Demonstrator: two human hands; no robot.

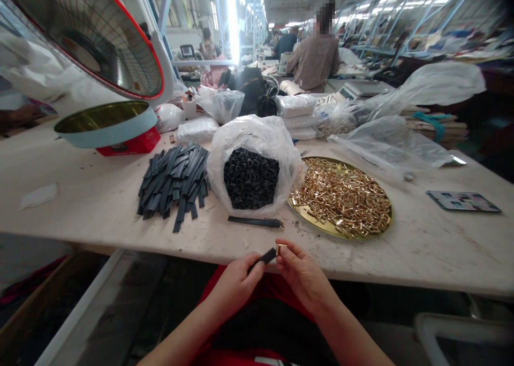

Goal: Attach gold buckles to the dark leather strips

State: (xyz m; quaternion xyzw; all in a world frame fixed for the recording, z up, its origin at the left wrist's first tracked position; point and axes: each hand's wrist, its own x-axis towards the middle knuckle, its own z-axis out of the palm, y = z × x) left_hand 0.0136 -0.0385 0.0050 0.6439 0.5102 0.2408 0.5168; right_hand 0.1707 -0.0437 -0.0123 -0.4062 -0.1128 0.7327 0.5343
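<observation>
My left hand (pixel 236 283) pinches a short black strap (pixel 266 257) at the table's front edge. My right hand (pixel 303 275) pinches a small gold clasp (pixel 281 249) held at the strap's end. Just beyond them a finished black strap with a gold end (pixel 256 222) lies on the white table (pixel 80 205). Behind it are a pile of black straps (pixel 174 180), a clear bag of black loops (pixel 251 177) and a round gold tray (pixel 321 227) heaped with gold clasps (pixel 343 195).
A fan (pixel 92 34) and a round tin (pixel 106 122) on a red box stand at the back left. Plastic bags and white packets (pixel 297 114) crowd the back. A phone (pixel 463 200) lies at the right. A person (pixel 315 55) sits at a far table.
</observation>
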